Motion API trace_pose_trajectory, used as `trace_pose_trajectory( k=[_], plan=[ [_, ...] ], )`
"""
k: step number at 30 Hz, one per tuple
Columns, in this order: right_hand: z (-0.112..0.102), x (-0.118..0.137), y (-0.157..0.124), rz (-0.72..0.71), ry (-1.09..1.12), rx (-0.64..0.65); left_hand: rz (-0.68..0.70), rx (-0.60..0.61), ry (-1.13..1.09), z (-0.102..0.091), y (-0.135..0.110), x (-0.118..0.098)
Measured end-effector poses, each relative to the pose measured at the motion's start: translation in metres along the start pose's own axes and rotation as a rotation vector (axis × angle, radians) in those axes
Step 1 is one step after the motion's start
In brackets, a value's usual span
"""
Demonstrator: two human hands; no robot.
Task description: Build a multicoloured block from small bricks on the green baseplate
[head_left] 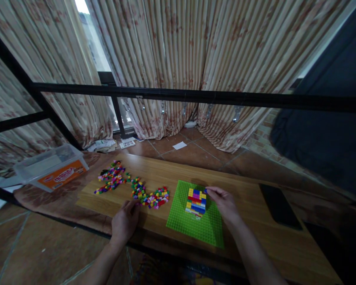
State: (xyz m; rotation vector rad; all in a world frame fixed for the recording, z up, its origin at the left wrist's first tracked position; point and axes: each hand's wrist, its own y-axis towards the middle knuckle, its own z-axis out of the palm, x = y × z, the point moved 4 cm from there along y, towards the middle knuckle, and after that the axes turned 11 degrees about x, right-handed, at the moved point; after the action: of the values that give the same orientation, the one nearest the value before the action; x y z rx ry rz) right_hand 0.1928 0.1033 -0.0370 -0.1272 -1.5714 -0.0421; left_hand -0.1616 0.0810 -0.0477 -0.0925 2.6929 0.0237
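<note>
A block of stacked toy bricks [196, 202] in yellow, red, blue and white stands on a green studded baseplate [178, 213]. My right hand [225, 202] is beside its upper right corner, with thumb and finger pinched on a small blue brick [206, 190]. My left hand [125, 221] rests at the near edge of a loose brick pile [150, 197], its fingers curled together. Whatever lies between those fingertips is too small to tell.
More loose bricks [112, 177] lie farther left on the wooden board [195, 168]. A clear plastic box [52, 166] with an orange label stands at the left. A dark flat slab [280, 206] lies at the right. A black metal rail [178, 94] crosses behind the board, before the curtains.
</note>
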Motion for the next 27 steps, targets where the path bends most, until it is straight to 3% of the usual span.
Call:
trace_pose_trajectory(
  k=[7, 15, 27],
  plan=[
    [0.003, -0.001, 0.0, 0.058, -0.017, 0.035, -0.018, 0.012, -0.011, 0.0, -0.001, -0.001],
    [0.01, -0.001, 0.0, 0.225, 0.111, 0.021, -0.016, 0.007, 0.01, 0.0, -0.002, -0.003],
    [0.017, -0.012, -0.004, 0.274, 0.151, -0.117, -0.006, 0.012, 0.011, 0.002, -0.005, -0.002]
  ],
)
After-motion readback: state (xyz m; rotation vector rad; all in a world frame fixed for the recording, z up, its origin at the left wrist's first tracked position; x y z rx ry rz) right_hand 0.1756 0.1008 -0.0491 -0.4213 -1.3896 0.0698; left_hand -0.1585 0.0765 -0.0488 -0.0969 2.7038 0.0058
